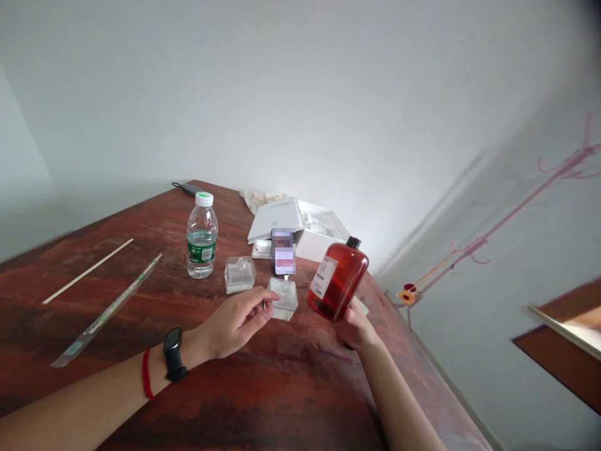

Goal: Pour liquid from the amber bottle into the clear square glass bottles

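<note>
My right hand grips a reddish-brown translucent bottle near its base. The bottle has a black cap and a white label, and leans to the right above the table. My left hand is half curled, thumb and index finger apart, with the index fingertip at the edge of a small clear square glass bottle. Whether that finger touches the glass is hard to tell. A second clear glass bottle stands just to the left. Behind them a phone is propped upright, its screen blurred.
A water bottle with a green label stands left of the glass bottles. Further left lie a bare wooden stick and a wrapped one. An open white box sits behind the phone. A pink coat stand rises beyond the table's right edge.
</note>
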